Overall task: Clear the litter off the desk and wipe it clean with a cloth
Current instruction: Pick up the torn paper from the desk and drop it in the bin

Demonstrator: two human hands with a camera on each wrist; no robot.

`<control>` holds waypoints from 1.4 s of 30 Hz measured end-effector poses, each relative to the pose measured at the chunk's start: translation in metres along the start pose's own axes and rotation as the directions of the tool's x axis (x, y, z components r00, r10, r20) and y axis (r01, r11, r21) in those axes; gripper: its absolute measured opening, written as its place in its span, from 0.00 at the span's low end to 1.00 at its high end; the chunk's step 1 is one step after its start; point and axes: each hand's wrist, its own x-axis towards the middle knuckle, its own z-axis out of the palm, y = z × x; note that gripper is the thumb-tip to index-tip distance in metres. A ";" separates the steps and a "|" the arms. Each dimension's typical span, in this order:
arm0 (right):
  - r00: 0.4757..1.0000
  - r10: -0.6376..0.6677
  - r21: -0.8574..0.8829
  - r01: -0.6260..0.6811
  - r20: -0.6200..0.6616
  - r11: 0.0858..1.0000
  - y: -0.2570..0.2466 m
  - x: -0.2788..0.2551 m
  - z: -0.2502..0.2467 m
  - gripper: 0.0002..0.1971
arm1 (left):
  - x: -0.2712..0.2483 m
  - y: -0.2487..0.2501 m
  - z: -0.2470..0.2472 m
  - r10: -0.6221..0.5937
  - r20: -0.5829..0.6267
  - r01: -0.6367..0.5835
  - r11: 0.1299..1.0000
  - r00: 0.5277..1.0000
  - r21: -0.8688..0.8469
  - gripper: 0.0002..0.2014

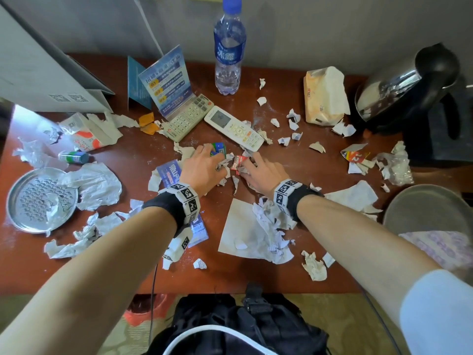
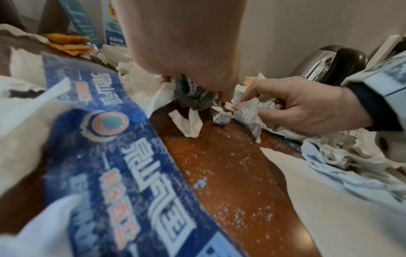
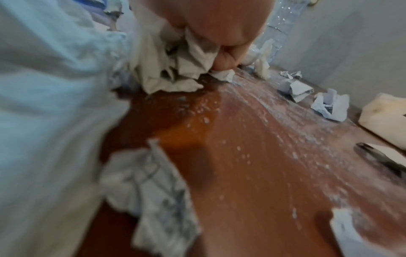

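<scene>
Both of my hands sit together just in front of the white air-conditioner remote (image 1: 234,128) on the reddish-brown wooden desk (image 1: 258,274), and that remote is the mark I steer by. My left hand (image 1: 202,169) has its fingers curled over a small green-and-blue crumpled wrapper (image 1: 217,149) and some torn white paper scraps (image 1: 222,166), just to the near-left of the remote's lower end. My right hand (image 1: 263,174) is bunched around crumpled paper, with a small red-and-white carton scrap (image 1: 237,163) touching its fingertips on the side toward the left hand. So the little heap lies between the two palms, about equally close to each; I judge the next move turns on closing that gap and lifting the clump without dragging the remote, whose long axis runs diagonally away to the left just beyond my fingers. Litter is strewn to both sides of the remote and nearer me, and white powder dusts the wood. From the head view both palms are hidden, and the right wrist view is blurred, so I cannot tell how much paper is secured. I see no wiping cloth that I can identify for certain.
</scene>
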 end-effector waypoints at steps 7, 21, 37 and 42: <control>0.991 0.119 0.034 -0.121 0.055 0.992 0.003 0.010 -0.023 0.19 | -0.003 0.001 -0.018 0.019 -0.050 -0.019 1.000 0.999 0.009 0.12; 0.971 0.217 0.165 -0.198 -0.101 0.966 -0.005 0.009 -0.085 0.16 | -0.011 0.006 -0.067 0.003 -0.140 -0.007 1.000 0.990 -0.024 0.16; 0.895 0.328 0.225 -0.268 -0.302 0.937 -0.024 -0.008 -0.136 0.15 | -0.025 0.016 -0.136 0.098 -0.249 -0.095 0.995 0.963 0.027 0.17; 0.873 0.330 0.223 -0.262 -0.360 0.939 -0.029 -0.011 -0.151 0.15 | -0.030 0.014 -0.155 0.093 -0.265 -0.090 0.996 0.960 0.022 0.17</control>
